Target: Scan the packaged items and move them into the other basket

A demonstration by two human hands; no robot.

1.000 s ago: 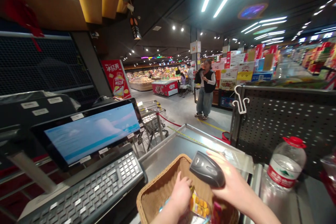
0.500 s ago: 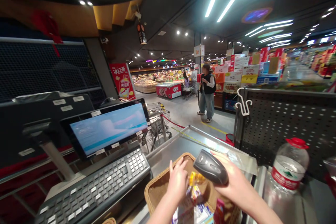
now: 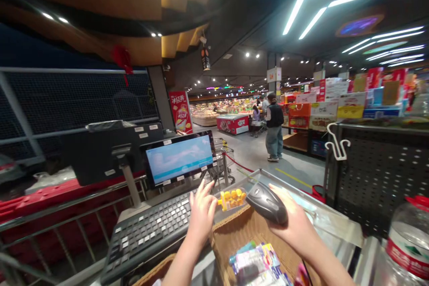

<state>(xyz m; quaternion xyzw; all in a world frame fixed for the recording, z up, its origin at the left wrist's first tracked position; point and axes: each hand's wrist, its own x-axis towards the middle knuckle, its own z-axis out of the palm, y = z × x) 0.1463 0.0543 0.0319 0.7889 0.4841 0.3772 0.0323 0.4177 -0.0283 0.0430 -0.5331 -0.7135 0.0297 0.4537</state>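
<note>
My left hand (image 3: 202,209) pinches the yellow end of a clear tube of yellow-orange balls (image 3: 232,199), perhaps candy, above the basket's far rim. My right hand (image 3: 292,215) is wrapped round a black barcode scanner (image 3: 267,203). The scanner's head points left, close to the tube's far end. Below both hands sits a brown woven basket (image 3: 224,237). Several small colourful packets (image 3: 251,262) lie in it. Part of the basket is hidden by my right forearm.
To the left are a black keyboard (image 3: 152,228) and a lit monitor (image 3: 181,157). A large red-capped water bottle (image 3: 407,250) stands at right, near a black perforated panel (image 3: 378,178) with white hooks (image 3: 337,145). A person (image 3: 275,127) stands beyond the metal counter (image 3: 259,176).
My left hand has risen out of the basket with the tube and moved left. The scanner stays in my right hand. My view has turned left; the person beyond the counter has turned away.
</note>
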